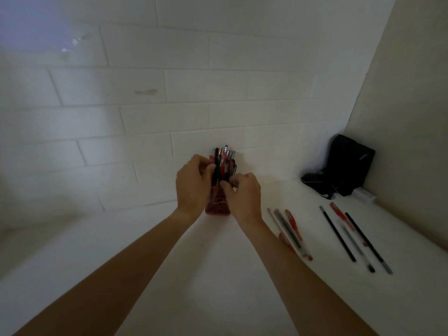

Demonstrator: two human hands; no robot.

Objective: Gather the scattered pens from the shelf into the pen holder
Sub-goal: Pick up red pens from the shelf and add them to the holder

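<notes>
The red pen holder [217,205] stands on the white shelf [218,275] at its far edge, against the tiled wall [169,93], roughly in the middle of the view, with a bundle of pens [224,157] sticking up out of its top. Both hands close around it: the left hand [192,184] curls against its left side with the fingers bent in toward the pens, and the right hand [243,195] is bent at the holder's right front, fingertips pinched near the pen shafts. Whether either hand truly grips a pen or only the holder cannot be told, since the fingers overlap and the light is dim. The hands cover most of the holder; only its lower part and the pen tips show. To the right, near the right forearm, three loose pens [289,230] lie side by side, one partly tucked under the arm. Further right lie four more pens [351,235], close to the side wall [412,117]. A black pouch [344,166] sits in the far right corner, its details lost in shadow. The shelf to the left of the holder lies open.
</notes>
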